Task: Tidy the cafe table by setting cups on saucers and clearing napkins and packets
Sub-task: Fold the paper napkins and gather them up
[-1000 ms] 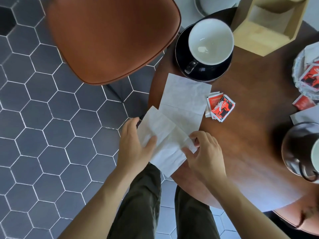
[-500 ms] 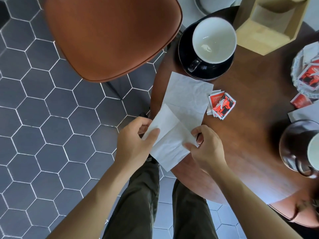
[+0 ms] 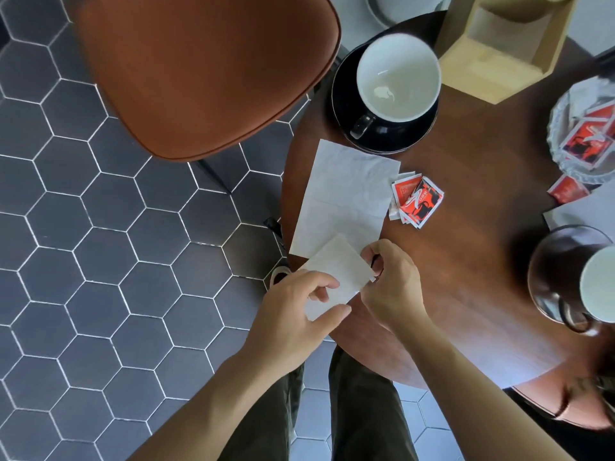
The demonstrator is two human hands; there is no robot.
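A small folded white napkin [image 3: 339,272] is pinched between my left hand [image 3: 294,314] and my right hand [image 3: 391,287] at the near edge of the round dark wooden table [image 3: 482,261]. A larger white napkin [image 3: 346,194] lies flat just beyond it. Red sugar packets [image 3: 416,201] are piled right of that napkin. A white-lined cup [image 3: 397,78] stands on a black saucer [image 3: 342,94] at the back. A second cup [image 3: 599,281] on a dark saucer [image 3: 559,271] sits at the right edge.
A brown chair seat [image 3: 206,68] stands left of the table over hexagon floor tiles. A wooden holder [image 3: 509,44] is at the back. A glass dish [image 3: 565,134] with red packets sits far right, a loose packet [image 3: 567,189] beside it. My legs show below.
The napkin in my hands has been folded down to a smaller square. Both hands have drawn closer together over the table's near edge.
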